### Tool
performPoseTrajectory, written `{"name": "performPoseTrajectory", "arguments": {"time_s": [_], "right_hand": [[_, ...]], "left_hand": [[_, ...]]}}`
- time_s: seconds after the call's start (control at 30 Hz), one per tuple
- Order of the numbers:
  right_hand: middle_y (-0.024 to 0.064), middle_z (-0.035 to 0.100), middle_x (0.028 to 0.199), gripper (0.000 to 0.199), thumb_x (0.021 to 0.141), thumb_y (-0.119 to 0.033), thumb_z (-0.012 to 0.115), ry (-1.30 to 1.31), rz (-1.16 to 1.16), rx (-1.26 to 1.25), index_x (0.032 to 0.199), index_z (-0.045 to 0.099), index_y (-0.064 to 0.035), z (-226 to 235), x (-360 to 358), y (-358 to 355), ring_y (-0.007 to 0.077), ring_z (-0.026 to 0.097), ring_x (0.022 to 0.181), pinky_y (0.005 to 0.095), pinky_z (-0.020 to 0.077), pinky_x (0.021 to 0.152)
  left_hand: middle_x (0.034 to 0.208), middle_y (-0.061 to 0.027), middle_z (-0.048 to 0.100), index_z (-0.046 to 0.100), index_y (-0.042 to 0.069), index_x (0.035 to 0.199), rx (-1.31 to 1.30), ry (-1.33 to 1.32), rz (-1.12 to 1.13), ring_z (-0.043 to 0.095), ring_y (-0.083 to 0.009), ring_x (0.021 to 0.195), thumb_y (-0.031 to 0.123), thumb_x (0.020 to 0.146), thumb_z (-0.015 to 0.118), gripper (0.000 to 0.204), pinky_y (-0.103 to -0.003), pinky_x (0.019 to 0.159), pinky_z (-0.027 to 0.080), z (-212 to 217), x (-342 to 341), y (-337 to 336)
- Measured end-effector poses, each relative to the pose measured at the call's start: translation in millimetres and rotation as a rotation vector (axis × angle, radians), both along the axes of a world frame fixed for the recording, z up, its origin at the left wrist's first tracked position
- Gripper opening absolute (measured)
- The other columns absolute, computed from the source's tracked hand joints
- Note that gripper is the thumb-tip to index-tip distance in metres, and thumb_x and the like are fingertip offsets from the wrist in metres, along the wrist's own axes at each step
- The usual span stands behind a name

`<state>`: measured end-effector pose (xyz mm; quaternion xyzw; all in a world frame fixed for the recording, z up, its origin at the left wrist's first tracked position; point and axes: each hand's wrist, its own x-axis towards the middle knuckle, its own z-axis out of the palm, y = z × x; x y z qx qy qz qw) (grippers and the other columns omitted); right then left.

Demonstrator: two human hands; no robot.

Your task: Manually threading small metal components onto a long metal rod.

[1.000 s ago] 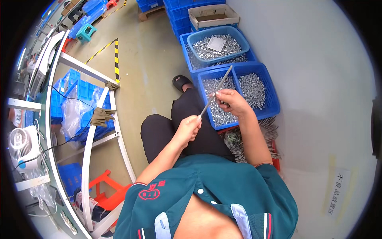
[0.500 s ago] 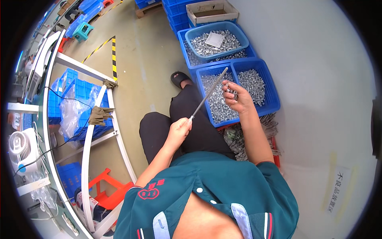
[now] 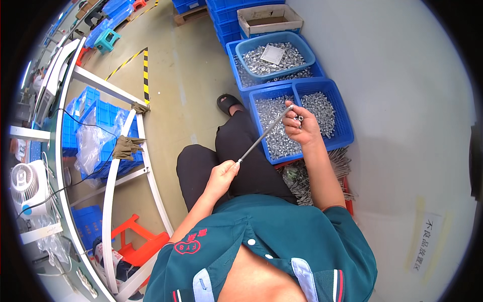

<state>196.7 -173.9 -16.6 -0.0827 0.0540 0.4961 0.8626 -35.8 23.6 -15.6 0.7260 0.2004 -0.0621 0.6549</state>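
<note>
My left hand (image 3: 223, 178) is closed around the near end of a thin grey metal rod (image 3: 262, 136), which slants up and to the right. At its far tip, the thumb and fingertips of my right hand (image 3: 303, 127) meet the rod. Small metal nuts (image 3: 300, 119) sit in the curled fingers of that hand. Whether a nut is on the rod's tip is too small to tell. Beneath and beyond the right hand stands a divided blue basket (image 3: 348, 132), with loose silvery nuts (image 3: 278, 141) in both compartments.
Behind it, a light-blue tub (image 3: 240, 54) of metal parts rests in another blue crate, with a worn carton (image 3: 297, 24) farther back. Many thin rods (image 3: 297, 183) lie below the basket. A white-framed bench (image 3: 108, 211) and a red stool (image 3: 143, 241) are at left.
The rod's far end has dropped, and my right fingertips have come onto it. My left hand has shifted slightly down and left. Fewer nuts show in the right hand.
</note>
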Motion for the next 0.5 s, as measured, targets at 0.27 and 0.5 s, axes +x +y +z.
{"name": "performPoseTrajectory", "arguments": {"time_s": [0.27,0.5], "right_hand": [[0.0025,0.049,0.068,0.015,0.085,-0.010,0.053,-0.422,0.104,-0.495,0.096,0.055,0.0009,15.1,9.6,-12.3,0.0051,0.039,0.048,0.0150,0.0265,0.034],[0.0009,0.048,0.068,0.027,0.093,-0.018,0.047,-0.471,-0.033,-0.409,0.108,0.055,0.0027,30.6,-14.1,6.7,0.0036,0.039,0.047,0.0141,0.0268,0.036]], "left_hand": [[0.059,0.0030,0.042,0.052,0.002,0.071,0.207,-0.010,-0.031,0.037,-0.0059,0.056,0.023,0.091,0.052,0.029,-0.024,0.050,0.033,6.1,0.0,7.4],[0.057,0.0050,0.039,0.050,0.005,0.069,-0.211,0.005,0.009,0.033,-0.0033,0.052,0.023,0.092,0.050,0.030,-0.021,0.047,0.028,8.6,13.5,-1.6]]}}
